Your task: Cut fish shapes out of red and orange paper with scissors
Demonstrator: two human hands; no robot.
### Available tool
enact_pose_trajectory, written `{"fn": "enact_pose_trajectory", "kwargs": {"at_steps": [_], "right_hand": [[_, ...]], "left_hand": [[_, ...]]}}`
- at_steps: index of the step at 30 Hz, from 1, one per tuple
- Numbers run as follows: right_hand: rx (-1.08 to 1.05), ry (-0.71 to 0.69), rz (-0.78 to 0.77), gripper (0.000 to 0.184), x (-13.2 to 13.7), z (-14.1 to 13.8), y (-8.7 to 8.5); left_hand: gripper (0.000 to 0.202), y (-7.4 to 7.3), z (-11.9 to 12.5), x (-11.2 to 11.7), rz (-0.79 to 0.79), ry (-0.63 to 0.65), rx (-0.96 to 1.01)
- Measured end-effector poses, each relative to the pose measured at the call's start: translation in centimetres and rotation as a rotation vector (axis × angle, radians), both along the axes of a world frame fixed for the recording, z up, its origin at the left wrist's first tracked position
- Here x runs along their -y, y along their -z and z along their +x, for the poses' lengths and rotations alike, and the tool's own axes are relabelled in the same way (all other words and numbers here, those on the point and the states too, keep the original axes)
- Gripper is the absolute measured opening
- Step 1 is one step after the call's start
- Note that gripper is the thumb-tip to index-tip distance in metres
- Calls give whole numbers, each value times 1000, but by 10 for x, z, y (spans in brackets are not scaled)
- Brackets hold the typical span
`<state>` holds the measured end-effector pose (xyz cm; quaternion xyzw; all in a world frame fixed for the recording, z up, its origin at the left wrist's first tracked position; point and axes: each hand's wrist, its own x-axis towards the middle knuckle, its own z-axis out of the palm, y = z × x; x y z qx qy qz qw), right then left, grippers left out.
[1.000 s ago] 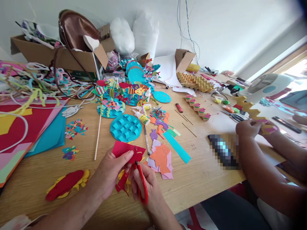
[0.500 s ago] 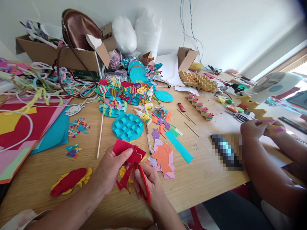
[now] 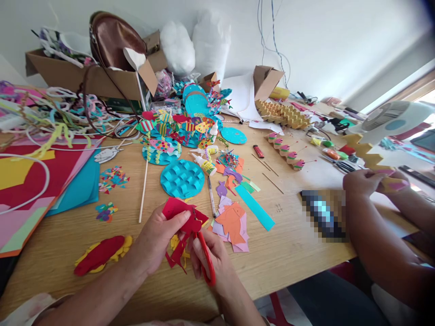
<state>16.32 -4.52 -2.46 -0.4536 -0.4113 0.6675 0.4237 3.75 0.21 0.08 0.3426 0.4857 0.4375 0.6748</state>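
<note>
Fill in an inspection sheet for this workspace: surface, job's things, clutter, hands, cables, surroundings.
Surface: wooden table, with small handwritten marks.
Job's things: red paper held up; red-handled scissors at its edge, blades mostly hidden.
Clutter: confetti, blue disc, glue, pen, and orange fish lying on pink and purple scraps.
Hands: left hand pinches the red paper; right hand holds the scissors.
Cables: thin wires hang against the wall, at the back.
Surroundings: brown bag in a box; at right, a fan and another person holding a yellow zigzag strip.
</note>
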Motion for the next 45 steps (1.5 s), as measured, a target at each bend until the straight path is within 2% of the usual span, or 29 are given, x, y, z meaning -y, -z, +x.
{"fn": "enact_pose_trajectory", "kwargs": {"at_steps": [14,21,28,37,45], "right_hand": [[38,-11,-23,52,1,2,2],[115,-92,1,48,-1,9,-4],[169,-130,25,40,-1,17,1],[260,-187,42,40,-1,24,4],[266,-178,54,41,-1,25,4]], "left_hand": [[14,-2,-6,-3,24,75,-71],[15,-11,-14,-11,22,193,-147],[17,-18,-20,-21,21,322,-241],[16,-21,-26,-28,12,416,-236],[10,-21,-27,-33,29,461,-197]]}}
